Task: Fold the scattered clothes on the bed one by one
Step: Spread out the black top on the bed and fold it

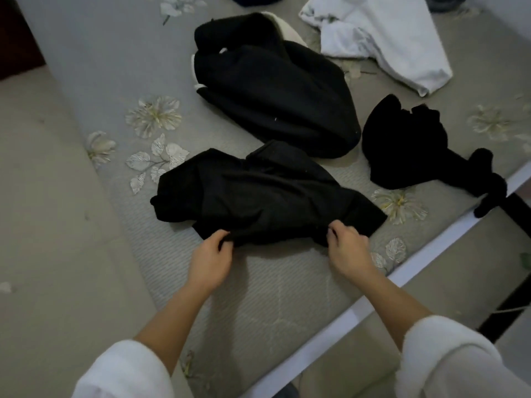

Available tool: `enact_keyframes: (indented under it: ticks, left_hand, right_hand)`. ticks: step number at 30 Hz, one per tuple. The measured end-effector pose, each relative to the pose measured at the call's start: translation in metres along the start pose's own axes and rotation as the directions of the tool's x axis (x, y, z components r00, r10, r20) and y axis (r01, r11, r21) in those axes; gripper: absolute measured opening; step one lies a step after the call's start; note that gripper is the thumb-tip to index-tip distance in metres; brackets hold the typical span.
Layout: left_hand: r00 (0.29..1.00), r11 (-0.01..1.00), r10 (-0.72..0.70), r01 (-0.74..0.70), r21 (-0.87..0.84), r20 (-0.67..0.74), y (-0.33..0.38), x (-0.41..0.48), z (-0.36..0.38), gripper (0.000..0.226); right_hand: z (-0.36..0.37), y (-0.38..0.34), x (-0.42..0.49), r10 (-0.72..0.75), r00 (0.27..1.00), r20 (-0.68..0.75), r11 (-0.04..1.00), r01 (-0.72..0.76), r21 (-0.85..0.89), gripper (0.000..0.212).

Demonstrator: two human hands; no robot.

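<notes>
Both hands pinch the near edge of the black garment (258, 193) on the bed (109, 70): left hand (211, 258) at one end, right hand (347, 245) at the other. It stretches away from them, long axis running left to right.

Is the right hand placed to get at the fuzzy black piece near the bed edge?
Probably yes, after letting go: the right hand grips the near black garment, and the fuzzy black piece lies just beyond it on the right, only bare bedspread between.
</notes>
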State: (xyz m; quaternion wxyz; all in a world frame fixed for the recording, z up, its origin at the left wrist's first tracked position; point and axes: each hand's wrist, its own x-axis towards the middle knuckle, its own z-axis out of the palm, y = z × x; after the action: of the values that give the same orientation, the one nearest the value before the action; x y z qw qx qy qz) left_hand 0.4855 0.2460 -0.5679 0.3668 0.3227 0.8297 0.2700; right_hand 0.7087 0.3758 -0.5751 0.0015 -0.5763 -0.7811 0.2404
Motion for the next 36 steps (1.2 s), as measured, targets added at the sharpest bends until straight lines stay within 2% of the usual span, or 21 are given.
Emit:
enact_keyframes:
  ticks: [2,3,4,6,9,11,13,15,17,19,22,24,26,27,29,30,31,32,33,34,36]
  left_hand:
    - [0.999,0.973,-0.016,0.005,-0.229,-0.048,0.023,-0.011,-0.025,0.022]
    - [0.998,0.945,-0.011,-0.010,-0.328,-0.061,0.036,-0.018,-0.038,0.024]
    - [0.997,0.921,-0.001,-0.029,-0.388,-0.078,0.050,-0.024,-0.051,0.026]
    - [0.990,0.915,0.031,-0.082,-0.396,-0.134,0.077,-0.033,-0.077,0.029]
    - [0.973,0.919,0.073,-0.150,-0.363,-0.217,0.126,-0.047,-0.118,0.029]
    - [0.970,0.895,0.092,-0.180,-0.409,-0.225,0.159,-0.056,-0.144,0.030]
    - [0.967,0.849,0.090,-0.199,-0.489,-0.237,0.189,-0.062,-0.166,0.030]
    - [0.966,0.794,0.047,-0.190,-0.578,-0.254,0.218,-0.068,-0.185,0.031]
    - [0.960,0.717,0.019,-0.208,-0.665,-0.279,0.244,-0.075,-0.199,0.029]
    - [0.950,0.647,0.014,-0.246,-0.721,-0.312,0.267,-0.086,-0.205,0.026]
    - [0.944,0.597,0.021,-0.276,-0.754,-0.329,0.295,-0.106,-0.197,0.026]
    - [0.947,0.565,-0.010,-0.261,-0.783,-0.323,0.304,-0.118,-0.191,0.027]
    - [0.952,0.513,-0.043,-0.240,-0.824,-0.304,0.307,-0.129,-0.191,0.030]
    - [0.955,0.492,-0.054,-0.229,-0.840,-0.292,0.307,-0.133,-0.194,0.031]
    - [0.958,0.471,-0.064,-0.217,-0.855,-0.278,0.311,-0.144,-0.200,0.033]
    - [0.958,0.460,-0.068,-0.218,-0.861,-0.279,0.314,-0.148,-0.202,0.035]
    - [0.955,0.433,-0.072,-0.230,-0.872,-0.288,0.317,-0.154,-0.205,0.037]
    - [0.949,0.403,-0.065,-0.258,-0.878,-0.309,0.319,-0.159,-0.208,0.040]
    - [0.942,0.363,-0.044,-0.296,-0.884,-0.334,0.320,-0.163,-0.213,0.043]
    - [0.932,0.316,-0.002,-0.343,-0.885,-0.362,0.319,-0.167,-0.218,0.045]
    - [0.891,0.184,0.132,-0.453,-0.872,-0.435,0.318,-0.175,-0.231,0.049]
  right_hand:
    - [-0.032,-0.016,0.000,0.078,0.996,-0.036,0.946,-0.063,0.317,0.024]
    - [-0.052,-0.027,-0.003,0.088,0.994,-0.071,0.922,-0.054,0.382,0.029]
    - [-0.071,-0.038,-0.006,0.079,0.992,-0.102,0.915,-0.032,0.402,0.032]
    - [-0.110,-0.058,-0.013,0.029,0.991,-0.128,0.919,0.024,0.393,0.033]
    - [-0.169,-0.079,-0.017,-0.022,0.997,-0.077,0.910,0.052,0.412,0.034]
    - [-0.209,-0.090,-0.018,-0.028,0.999,-0.022,0.861,0.035,0.507,0.040]
    - [-0.249,-0.102,-0.017,-0.030,0.999,0.041,0.727,-0.006,0.687,0.045]
    - [-0.286,-0.111,-0.018,-0.133,0.984,0.116,0.541,-0.026,0.841,0.049]
    - [-0.317,-0.116,-0.015,-0.268,0.952,0.147,0.413,-0.025,0.910,0.030]
    - [-0.341,-0.114,-0.010,-0.302,0.942,0.144,0.391,-0.016,0.920,0.017]
    - [-0.369,-0.106,-0.004,-0.308,0.944,0.120,0.564,0.080,0.822,0.026]
    - [-0.388,-0.095,-0.005,-0.380,0.899,0.217,0.690,0.119,0.714,0.038]
    - [-0.400,-0.080,-0.001,-0.429,0.843,0.325,0.877,0.302,0.375,0.044]
    - [-0.403,-0.073,0.003,-0.421,0.841,0.340,0.907,0.399,0.138,0.041]
    - [-0.404,-0.064,0.016,-0.416,0.866,0.278,0.851,0.478,-0.216,0.031]
    - [-0.405,-0.065,0.019,-0.401,0.890,0.218,0.858,0.448,-0.252,0.024]
    - [-0.408,-0.067,0.023,-0.369,0.909,0.193,0.897,0.403,-0.184,0.024]
    - [-0.413,-0.071,0.024,-0.344,0.911,0.226,0.936,0.351,0.008,0.024]
    - [-0.418,-0.076,0.024,-0.351,0.887,0.301,0.927,0.283,0.248,0.019]
    - [-0.426,-0.080,0.021,-0.398,0.840,0.369,0.865,0.210,0.455,0.015]
    - [-0.443,-0.089,0.012,-0.572,0.730,0.375,0.627,0.095,0.773,0.024]
